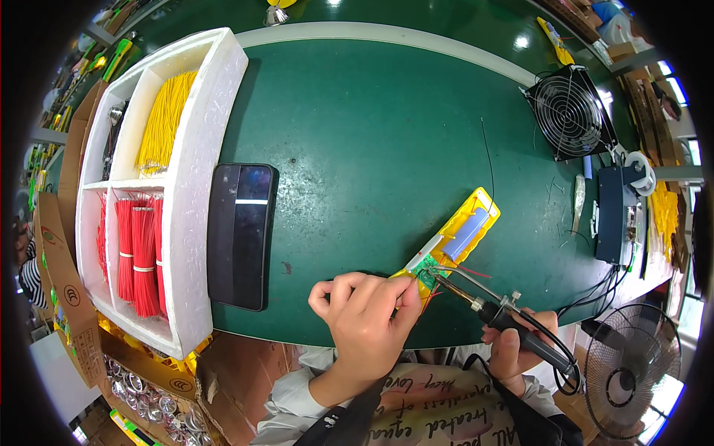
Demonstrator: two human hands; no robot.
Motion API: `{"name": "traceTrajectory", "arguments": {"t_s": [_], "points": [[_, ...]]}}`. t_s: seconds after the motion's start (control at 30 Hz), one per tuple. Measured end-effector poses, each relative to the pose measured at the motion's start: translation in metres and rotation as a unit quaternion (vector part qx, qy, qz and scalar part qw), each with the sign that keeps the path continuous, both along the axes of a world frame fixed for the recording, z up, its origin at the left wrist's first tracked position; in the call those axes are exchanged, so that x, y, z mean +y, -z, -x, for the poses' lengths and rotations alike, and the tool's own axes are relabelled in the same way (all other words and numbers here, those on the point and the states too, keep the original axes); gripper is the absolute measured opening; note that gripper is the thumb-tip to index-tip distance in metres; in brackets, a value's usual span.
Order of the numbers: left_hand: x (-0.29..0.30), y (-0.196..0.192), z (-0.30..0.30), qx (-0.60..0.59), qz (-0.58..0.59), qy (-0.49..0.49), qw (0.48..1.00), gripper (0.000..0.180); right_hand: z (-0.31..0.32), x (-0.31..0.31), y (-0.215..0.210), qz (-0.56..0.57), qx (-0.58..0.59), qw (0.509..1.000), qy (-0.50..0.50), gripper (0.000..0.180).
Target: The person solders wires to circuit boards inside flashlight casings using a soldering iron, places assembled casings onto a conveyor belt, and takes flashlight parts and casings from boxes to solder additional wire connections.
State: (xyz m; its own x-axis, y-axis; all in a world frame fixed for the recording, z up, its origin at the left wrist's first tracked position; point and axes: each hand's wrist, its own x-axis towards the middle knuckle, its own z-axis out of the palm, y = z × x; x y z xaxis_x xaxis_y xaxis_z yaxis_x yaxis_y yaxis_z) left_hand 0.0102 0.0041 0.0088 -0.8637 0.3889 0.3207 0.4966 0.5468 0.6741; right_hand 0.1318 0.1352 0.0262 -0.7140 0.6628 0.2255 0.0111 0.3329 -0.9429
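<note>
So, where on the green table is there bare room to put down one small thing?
The widest bare patch lies between the phone and the yellow casing, up to the pale strip behind. It is crowded around the left hand, right hand and soldering iron, and at right, by the square fan and dark box.

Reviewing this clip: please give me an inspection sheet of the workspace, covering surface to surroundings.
Surface: green tabletop, scuffed and spotted.
Work items: yellow casing with purple cell and green circuit board; soldering iron angled toward the board.
Clutter: black phone beside white foam tray of red wires and yellow wires.
Hands: left hand at the board, exact grip unclear; right hand holds the iron.
Cables: black cables near dark box.
Surroundings: square fan, round fan, cardboard boxes.
</note>
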Motion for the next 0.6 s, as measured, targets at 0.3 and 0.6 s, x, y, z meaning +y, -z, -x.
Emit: {"name": "traceTrajectory", "arguments": {"t_s": [0.3, 0.6], "points": [[0.0, 0.0, 0.001, 0.002, 0.0, 0.002, 1.0, 0.013, -0.001, 0.002, -0.005, 0.033, 0.006, 0.999, -0.024, 0.027], [0.0, -0.001, -0.001, 0.0, 0.006, 0.008, 1.0, 0.01, -0.004, 0.009, -0.014, 0.003, 0.036, 0.999, -0.006, 0.034]]}}
